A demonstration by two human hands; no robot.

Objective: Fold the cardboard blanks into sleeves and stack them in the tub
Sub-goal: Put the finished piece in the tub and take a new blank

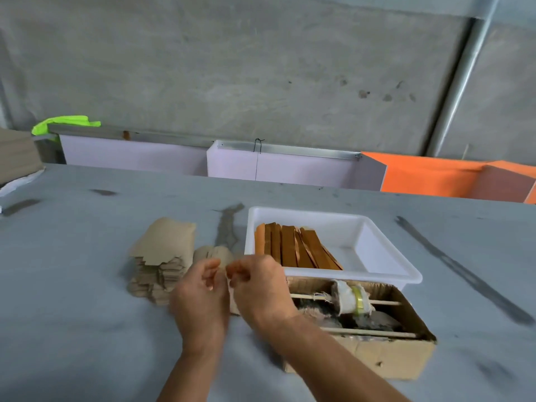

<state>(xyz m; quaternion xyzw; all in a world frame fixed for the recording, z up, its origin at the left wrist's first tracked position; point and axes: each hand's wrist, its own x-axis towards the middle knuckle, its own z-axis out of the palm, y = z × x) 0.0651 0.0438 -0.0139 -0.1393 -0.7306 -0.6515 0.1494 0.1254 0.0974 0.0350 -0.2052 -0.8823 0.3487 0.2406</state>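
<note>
A stack of brown cardboard blanks [162,253] lies on the grey table left of centre. My left hand [200,297] and my right hand [261,288] are close together just right of the stack, fingers curled round one cardboard blank [214,252], most of which they hide. Behind my right hand stands the white tub [385,250]. Several folded orange-brown sleeves [295,248] lean in a row in its left half.
An open cardboard box [388,355] with thin sticks, a tape roll and rags sits in front of the tub, under my right forearm. White and orange panels [290,166] line the table's far edge. More cardboard lies at far left [14,155].
</note>
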